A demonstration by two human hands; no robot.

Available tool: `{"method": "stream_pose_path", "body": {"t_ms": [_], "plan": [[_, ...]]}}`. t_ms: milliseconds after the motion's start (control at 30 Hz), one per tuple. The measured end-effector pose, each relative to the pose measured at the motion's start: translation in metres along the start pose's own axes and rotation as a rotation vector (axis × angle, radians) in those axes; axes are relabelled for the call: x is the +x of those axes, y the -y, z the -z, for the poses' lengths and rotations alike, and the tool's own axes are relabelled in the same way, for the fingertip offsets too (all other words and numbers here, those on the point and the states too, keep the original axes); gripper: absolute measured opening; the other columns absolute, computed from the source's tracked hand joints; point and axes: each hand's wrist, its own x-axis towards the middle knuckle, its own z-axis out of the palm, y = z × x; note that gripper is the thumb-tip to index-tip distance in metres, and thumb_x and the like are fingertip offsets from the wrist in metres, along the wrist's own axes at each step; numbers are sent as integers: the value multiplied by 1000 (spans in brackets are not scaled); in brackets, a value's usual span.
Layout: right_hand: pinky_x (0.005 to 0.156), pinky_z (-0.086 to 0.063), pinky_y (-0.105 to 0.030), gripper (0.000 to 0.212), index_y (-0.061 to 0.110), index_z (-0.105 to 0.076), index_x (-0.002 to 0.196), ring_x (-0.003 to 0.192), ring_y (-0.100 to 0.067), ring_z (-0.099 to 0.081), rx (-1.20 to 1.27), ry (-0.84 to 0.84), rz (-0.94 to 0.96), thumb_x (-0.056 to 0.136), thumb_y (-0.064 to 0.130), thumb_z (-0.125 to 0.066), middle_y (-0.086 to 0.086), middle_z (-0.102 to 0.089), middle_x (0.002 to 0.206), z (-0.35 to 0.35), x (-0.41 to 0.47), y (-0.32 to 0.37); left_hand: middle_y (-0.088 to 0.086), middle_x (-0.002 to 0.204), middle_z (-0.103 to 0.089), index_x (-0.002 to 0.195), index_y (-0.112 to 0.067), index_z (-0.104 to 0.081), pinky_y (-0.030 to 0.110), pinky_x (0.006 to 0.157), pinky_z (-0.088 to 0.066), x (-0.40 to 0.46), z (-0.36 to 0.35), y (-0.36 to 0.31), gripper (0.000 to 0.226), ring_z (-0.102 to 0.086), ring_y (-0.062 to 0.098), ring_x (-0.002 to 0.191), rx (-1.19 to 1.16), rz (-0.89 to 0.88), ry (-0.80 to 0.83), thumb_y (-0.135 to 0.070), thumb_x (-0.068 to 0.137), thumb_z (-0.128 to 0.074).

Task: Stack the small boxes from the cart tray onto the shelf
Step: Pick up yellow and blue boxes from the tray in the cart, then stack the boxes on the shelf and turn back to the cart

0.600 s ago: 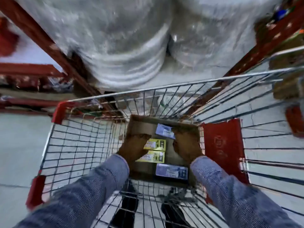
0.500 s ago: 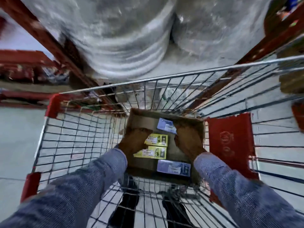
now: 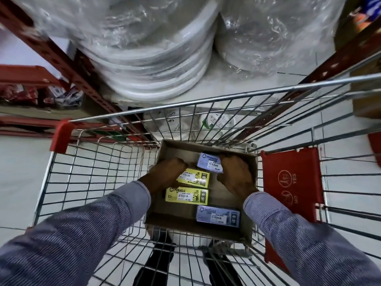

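Four small boxes are lying flat in a cardboard tray (image 3: 165, 149) sitting in the wire cart (image 3: 99, 182): a blue box (image 3: 209, 165) at 12 o'clock in the tray, a yellow box (image 3: 195, 179) just below it, a second yellow box (image 3: 186, 195) below that, touching or almost touching it, and a second blue box (image 3: 218, 215) at 5 o'clock, apart from the rest. Right hand (image 3: 235, 176) is resting on the right end of the top blue box, fingers curled over its far edge, apparently gripping it; cannot tell if it is lifted. Left hand (image 3: 167, 174) is covering the left end of the upper yellow box, fingers bent down into the tray; grip hidden, cannot tell. Both sleeves (image 3: 82, 234) are striped blue. Red cart flap (image 3: 290, 182) is standing at 3 o'clock of the tray. Red shelf frame (image 3: 57, 58) with plastic-wrapped white stacks (image 3: 154, 58) is showing at 12 o'clock beyond the cart.
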Motion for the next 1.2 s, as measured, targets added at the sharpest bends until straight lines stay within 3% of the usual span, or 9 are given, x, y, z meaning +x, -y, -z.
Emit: {"method": "stream_pose_path", "body": {"t_ms": [167, 300, 433, 567, 733, 900, 1033, 1100, 1200], "plan": [[69, -58, -32, 41, 17, -71, 94, 83, -27, -71, 72, -76, -34, 61, 39, -82, -6, -76, 90, 74, -32, 21, 12, 121, -67, 122, -13, -62, 39, 88, -51, -76, 62, -22, 38, -63, 35, 111, -88, 6, -208, -19, 85, -71], [68, -55, -32, 44, 18, -72, 90, 83, -28, -70, 160, -176, 23, 57, 44, -82, -6, -77, 87, 159, -72, 45, 2, 109, -75, 112, -24, -69, 34, 77, -58, -161, 131, -45, 54, -71, 24, 97, -9, -40, -351, -55, 69, -63], [57, -49, -30, 48, 18, -70, 78, 70, -18, -68, 211, -332, 111, 52, 58, -73, -1, -71, 69, 256, -122, 74, -9, 104, -73, 113, -32, -65, 36, 78, -57, -236, 197, -61, 53, -68, 15, 94, 84, 37, -458, -48, 63, -71], [54, -39, -24, 48, 28, -73, 87, 67, -12, -66, 167, -472, 169, 46, 51, -80, 2, -59, 63, 367, -174, 105, -15, 85, -72, 102, -36, -67, 28, 64, -53, -314, 273, -85, 50, -66, 3, 76, 107, 39, -641, -72, 66, -64], [57, -53, -29, 47, 29, -74, 85, 60, -11, -64, 98, -671, 274, 44, 51, -81, 0, -60, 59, 490, -237, 136, -13, 94, -78, 109, -32, -72, 13, 67, -48, -393, 356, -120, 57, -73, 8, 84, 210, 89, -882, -45, 54, -80], [55, -58, -31, 51, 30, -73, 81, 55, -7, -66, 130, -862, 329, 38, 55, -67, 3, -73, 65, 568, -283, 146, -15, 77, -74, 100, -33, -73, 27, 59, -56, -444, 419, -154, 55, -67, 2, 67, 248, 23, -1058, -40, 46, -82], [66, -59, -31, 60, 30, -77, 97, 70, -10, -68, 80, -1022, 283, 39, 47, -78, 5, -77, 81, 617, -304, 144, -13, 90, -79, 106, -30, -76, 21, 66, -58, -465, 462, -169, 64, -73, 6, 77, 293, 3, -1265, -46, 44, -80], [74, -59, -32, 67, 30, -75, 107, 80, -16, -68, 57, -1085, 244, 41, 43, -85, 5, -78, 90, 639, -304, 143, -4, 92, -81, 103, -22, -78, 21, 66, -58, -467, 484, -172, 65, -76, 15, 78, 284, -43, -1341, -40, 41, -81], [82, -59, -38, 67, 28, -73, 114, 91, -23, -66, -4, -1117, 207, 50, 39, -90, 3, -76, 102, 663, -292, 144, 0, 102, -80, 109, -20, -76, 26, 81, -59, -460, 519, -175, 64, -76, 15, 89, 214, -43, -1380, -27, 46, -87]]}}
